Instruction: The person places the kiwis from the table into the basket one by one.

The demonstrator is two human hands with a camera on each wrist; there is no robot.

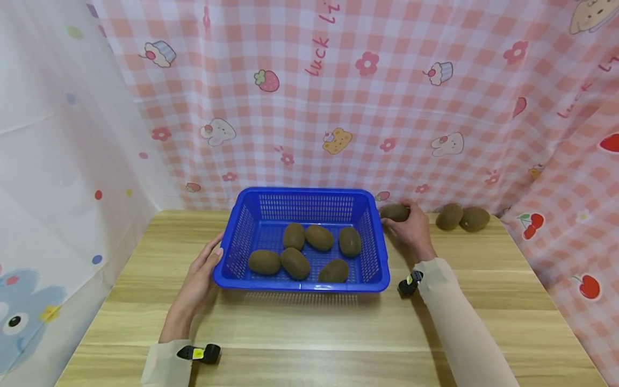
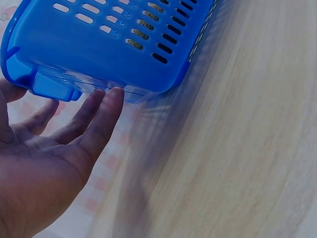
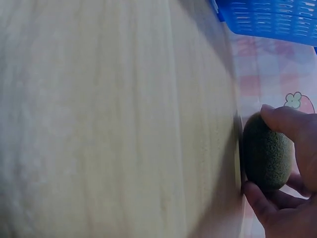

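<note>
A blue plastic basket [image 1: 301, 286] with slotted walls stands on the table and contains several brown kiwis [image 1: 318, 237]. At its left end is my left hand [image 1: 200, 277], the thumb at the rim and the fingertips against the outer wall below. The left wrist view shows these fingers [image 2: 101, 124] under the rim, touching the blue plastic. My right hand [image 1: 413, 230] pinches another kiwi [image 3: 268, 153] between thumb and fingers, close to the basket's back right corner. In the right wrist view, this kiwi is low by the table's back edge.
Two more kiwis [image 1: 450, 216] lie side by side at the back right of the wooden table [image 1: 300, 333]. A pink checked cloth [image 1: 300, 123] hangs behind the back edge, and a white patterned cloth [image 1: 58, 134] hangs on the left.
</note>
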